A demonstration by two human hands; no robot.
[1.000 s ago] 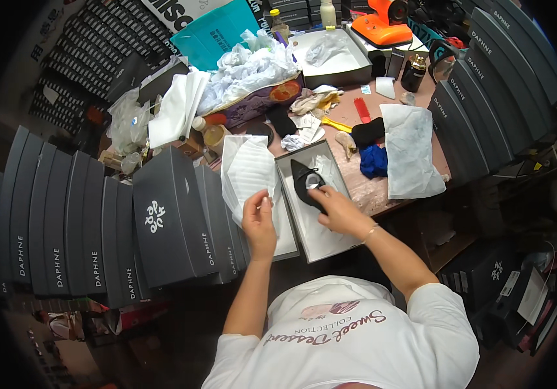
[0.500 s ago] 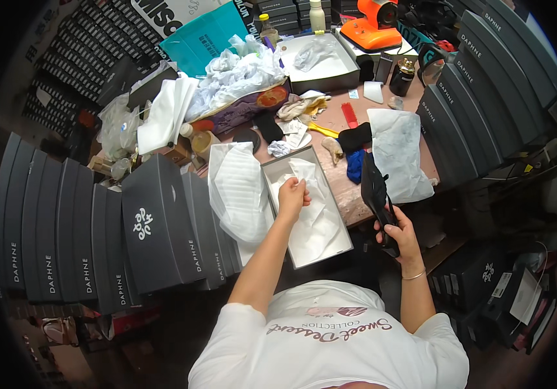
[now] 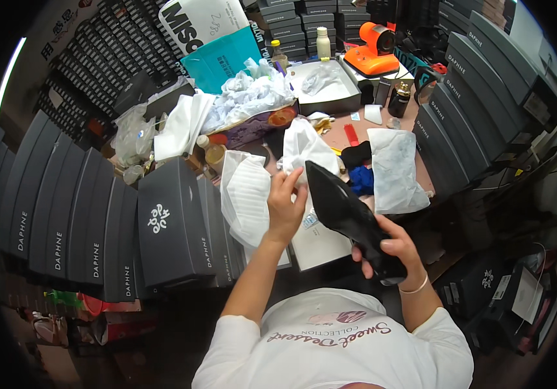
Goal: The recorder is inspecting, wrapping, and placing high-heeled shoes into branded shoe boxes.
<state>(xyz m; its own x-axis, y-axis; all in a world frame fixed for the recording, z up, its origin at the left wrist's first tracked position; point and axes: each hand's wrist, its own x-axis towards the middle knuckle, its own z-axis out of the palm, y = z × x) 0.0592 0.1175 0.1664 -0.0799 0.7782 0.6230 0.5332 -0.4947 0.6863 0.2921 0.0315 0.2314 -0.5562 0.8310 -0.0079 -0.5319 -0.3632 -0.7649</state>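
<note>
A black pointed shoe is in my right hand, gripped at its heel end, with the toe pointing up and to the left over the box. My left hand is just left of the toe, its fingers bent together at the lower edge of a raised sheet of white tissue paper. Below the shoe lies an open shoebox, whose pale inside shows a small printed label. The shoe and the paper hide much of the box.
Grey shoeboxes stand in a row at the left and more rise at the right. White padded sheets lie left of the box; a white pouch lies right. Behind are crumpled paper and an orange device.
The shoe has come left from the right side to over the box, its toe tilted up. The tissue paper has risen out of the box along with my left hand.
</note>
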